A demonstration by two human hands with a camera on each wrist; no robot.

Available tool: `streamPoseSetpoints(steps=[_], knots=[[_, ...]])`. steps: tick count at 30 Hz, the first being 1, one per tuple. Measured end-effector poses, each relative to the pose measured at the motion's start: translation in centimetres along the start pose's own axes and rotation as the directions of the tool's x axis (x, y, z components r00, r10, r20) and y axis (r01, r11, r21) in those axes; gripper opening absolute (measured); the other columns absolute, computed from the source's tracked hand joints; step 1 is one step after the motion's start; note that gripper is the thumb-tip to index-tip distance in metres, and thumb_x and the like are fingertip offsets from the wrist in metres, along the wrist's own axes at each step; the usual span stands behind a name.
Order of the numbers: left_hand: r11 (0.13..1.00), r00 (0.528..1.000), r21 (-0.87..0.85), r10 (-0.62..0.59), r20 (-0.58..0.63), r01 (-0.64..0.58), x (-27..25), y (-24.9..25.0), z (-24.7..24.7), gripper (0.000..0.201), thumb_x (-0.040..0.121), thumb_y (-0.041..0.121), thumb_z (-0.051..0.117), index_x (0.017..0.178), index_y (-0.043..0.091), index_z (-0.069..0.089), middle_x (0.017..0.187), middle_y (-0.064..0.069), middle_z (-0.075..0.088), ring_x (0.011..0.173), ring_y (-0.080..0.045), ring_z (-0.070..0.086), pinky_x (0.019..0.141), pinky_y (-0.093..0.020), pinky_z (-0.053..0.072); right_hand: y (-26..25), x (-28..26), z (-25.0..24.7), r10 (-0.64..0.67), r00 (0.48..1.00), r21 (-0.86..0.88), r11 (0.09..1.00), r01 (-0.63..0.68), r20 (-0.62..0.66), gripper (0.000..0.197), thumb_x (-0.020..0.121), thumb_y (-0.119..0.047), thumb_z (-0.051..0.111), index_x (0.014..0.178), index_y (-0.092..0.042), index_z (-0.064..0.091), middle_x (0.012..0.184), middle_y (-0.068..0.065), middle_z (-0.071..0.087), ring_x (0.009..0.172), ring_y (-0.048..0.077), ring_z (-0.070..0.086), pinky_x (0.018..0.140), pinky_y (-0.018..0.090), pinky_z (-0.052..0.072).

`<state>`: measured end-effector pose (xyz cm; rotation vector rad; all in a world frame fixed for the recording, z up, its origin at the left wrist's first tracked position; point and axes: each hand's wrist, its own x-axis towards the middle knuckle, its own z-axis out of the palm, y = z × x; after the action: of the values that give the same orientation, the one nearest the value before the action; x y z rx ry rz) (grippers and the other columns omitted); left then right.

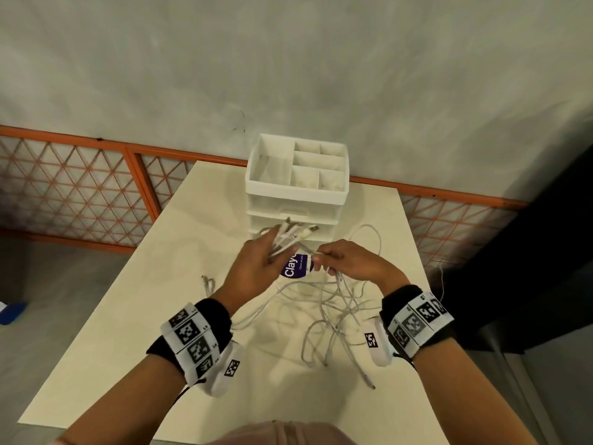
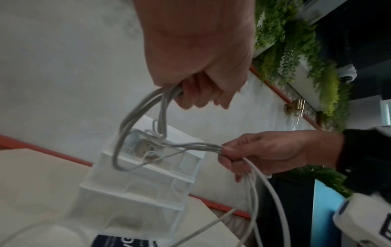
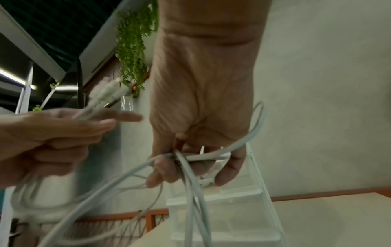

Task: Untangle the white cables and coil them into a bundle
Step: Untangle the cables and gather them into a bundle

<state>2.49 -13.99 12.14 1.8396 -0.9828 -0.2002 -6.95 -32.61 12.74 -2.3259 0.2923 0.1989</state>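
Several white cables [image 1: 330,311] lie in a loose tangle on the cream table [image 1: 128,348] and rise to both hands. My left hand [image 1: 271,255] is raised in front of the organizer. It grips a bunch of cable ends, and their plugs [image 1: 298,231] stick out past the fingers. In the left wrist view its fingers [image 2: 190,98] curl round a looped bunch of strands [image 2: 135,120]. My right hand [image 1: 324,263], just to the right, pinches several strands; its fingers [image 3: 160,168] close round the cables [image 3: 190,183] that hang down to the table.
A white drawer organizer [image 1: 296,192] with open top compartments stands at the table's far edge against the wall. A purple-labelled container [image 1: 293,269] sits under the hands. One loose cable end [image 1: 207,281] lies to the left, another plug [image 1: 369,382] near the front right.
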Motion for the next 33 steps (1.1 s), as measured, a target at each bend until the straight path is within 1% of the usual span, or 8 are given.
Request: streamPoseSetpoints(steps=[8, 13, 17, 20, 23, 27, 29, 33], knots=[[0.99, 0.93, 0.004, -0.132, 0.343, 0.139, 1.5, -0.6, 1.8, 0.032, 0.099, 0.036, 0.036, 0.127, 0.026, 0.05, 0.112, -0.002, 0.067, 0.106, -0.017, 0.061, 0.096, -0.032, 0.044, -1.2, -0.1, 0.0, -0.087, 0.992, 0.146, 0.987, 0.074, 0.088, 0.023, 0.089, -0.016, 0.063, 0.107, -0.001, 0.063, 0.09, 0.006, 0.061, 0.077, 0.005, 0.057, 0.075, 0.022, 0.045], [0.982, 0.965, 0.185, -0.093, 0.244, 0.048, 2.3, 0.2, 1.9, 0.029, 0.1, 0.032, 0.035, 0.12, 0.015, 0.049, 0.071, -0.004, 0.059, 0.068, -0.022, 0.057, 0.065, -0.032, 0.036, 0.1, -0.5, 0.6, -0.12, 0.931, -0.108, 0.99, 0.088, -0.344, 0.06, 0.07, -0.017, 0.078, 0.125, -0.022, 0.052, 0.131, 0.002, 0.031, 0.127, 0.021, 0.028, 0.111, 0.035, 0.024], [0.97, 0.992, 0.237, -0.078, 0.101, 0.052, 2.8, 0.5, 1.4, 0.034, 0.1, 0.029, 0.037, 0.119, 0.003, 0.047, 0.075, -0.019, 0.062, 0.071, -0.038, 0.059, 0.062, -0.036, 0.039, 1.0, -0.9, 0.5, -0.128, 0.809, -0.1, 0.991, 0.086, -0.573, 0.043, 0.072, -0.005, 0.074, 0.108, -0.016, 0.054, 0.111, 0.002, 0.044, 0.098, 0.012, 0.043, 0.087, 0.021, 0.039], [0.966, 0.996, 0.257, -0.05, 0.067, 0.031, 3.5, 0.5, 0.2, 0.034, 0.1, 0.027, 0.038, 0.121, 0.003, 0.047, 0.085, -0.025, 0.065, 0.08, -0.041, 0.061, 0.061, -0.034, 0.036, 2.4, -1.4, 0.3, -0.045, 0.865, 0.095, 0.99, 0.106, -0.499, 0.014, 0.079, 0.002, 0.067, 0.082, -0.01, 0.061, 0.075, 0.001, 0.06, 0.061, 0.006, 0.055, 0.062, 0.016, 0.046], [0.968, 0.997, 0.246, -0.055, 0.048, 0.041, 4.0, 0.6, -0.8, 0.034, 0.099, 0.028, 0.039, 0.122, 0.005, 0.048, 0.069, -0.011, 0.057, 0.072, -0.037, 0.059, 0.057, -0.03, 0.029, 3.7, -1.6, 1.2, -0.003, 0.872, 0.121, 0.99, 0.071, -0.49, 0.017, 0.083, 0.004, 0.06, 0.083, -0.013, 0.06, 0.075, -0.002, 0.058, 0.058, 0.004, 0.056, 0.06, 0.018, 0.044], [0.965, 0.997, 0.262, -0.042, 0.063, 0.024, 4.3, 0.7, -1.1, 0.03, 0.099, 0.028, 0.04, 0.115, 0.005, 0.05, 0.057, 0.006, 0.044, 0.052, -0.013, 0.045, 0.047, -0.024, 0.028, 2.9, -1.2, 2.2, -0.07, 0.835, 0.08, 0.988, 0.135, -0.546, 0.025, 0.086, -0.03, 0.066, 0.104, -0.017, 0.056, 0.103, -0.01, 0.055, 0.082, -0.003, 0.057, 0.071, 0.005, 0.042], [0.961, 0.996, 0.274, -0.049, 0.08, 0.025, 4.2, 0.9, -0.7, 0.03, 0.099, 0.028, 0.039, 0.116, 0.006, 0.049, 0.057, 0.006, 0.044, 0.052, -0.009, 0.044, 0.046, -0.018, 0.03, 1.6, -0.9, 2.3, -0.066, 0.874, 0.138, 0.979, 0.15, -0.481, 0.026, 0.084, -0.038, 0.067, 0.098, -0.018, 0.059, 0.094, -0.007, 0.066, 0.077, -0.001, 0.061, 0.069, 0.007, 0.044], [0.96, 0.995, 0.274, -0.076, 0.072, 0.053, 3.8, 0.9, -0.5, 0.034, 0.099, 0.029, 0.039, 0.123, 0.006, 0.047, 0.059, 0.001, 0.047, 0.058, -0.025, 0.049, 0.055, -0.03, 0.028, 1.1, -0.3, 2.8, -0.142, 0.883, 0.079, 0.977, 0.197, -0.448, 0.019, 0.09, -0.025, 0.061, 0.085, -0.007, 0.063, 0.063, -0.002, 0.065, 0.055, 0.006, 0.057, 0.057, 0.013, 0.039]])
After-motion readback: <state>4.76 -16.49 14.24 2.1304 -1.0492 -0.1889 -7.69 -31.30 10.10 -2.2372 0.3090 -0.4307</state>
